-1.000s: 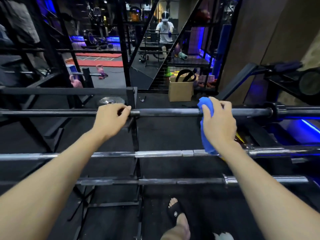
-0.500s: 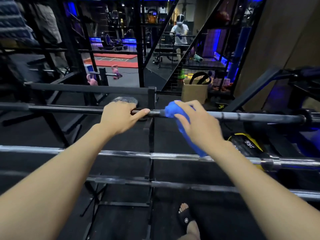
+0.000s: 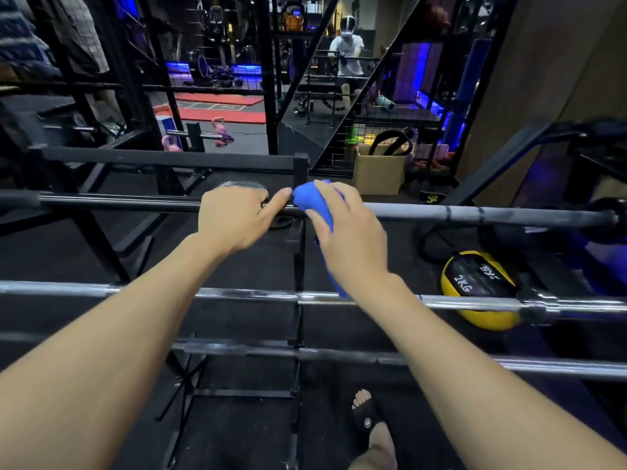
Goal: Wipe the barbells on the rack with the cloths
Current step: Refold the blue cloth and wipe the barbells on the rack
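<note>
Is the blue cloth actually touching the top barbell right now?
Touching. The head view shows the right hand wrapping the blue cloth around the top barbell, with no gap between them.

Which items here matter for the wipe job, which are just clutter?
Job:
blue cloth, gripped by right hand
top barbell, held by left hand
middle barbell
lower barbell

Clutter:
yellow ball
cardboard box
pink kettlebell

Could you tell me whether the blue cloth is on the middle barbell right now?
No, the right hand presses the blue cloth around the top barbell, beside the left hand.
</note>
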